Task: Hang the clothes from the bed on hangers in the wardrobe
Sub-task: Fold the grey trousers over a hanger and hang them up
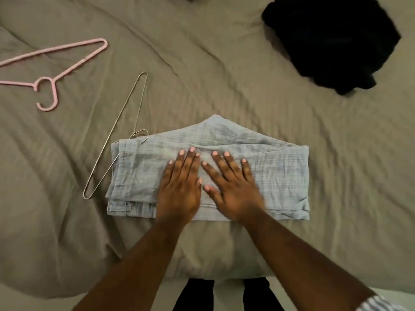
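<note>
A light blue folded garment lies flat near the bed's front edge. My left hand and my right hand press down on its middle side by side, fingers straight and spread. A thin metal wire hanger lies to the left, its hook and lower arm tucked against the garment's left end. A pink plastic hanger rests further left on the bed. A crumpled black garment sits at the far right.
The bed is covered with a wrinkled grey-brown sheet. Its front edge runs along the bottom, where dark trouser legs and pale floor show below my arms.
</note>
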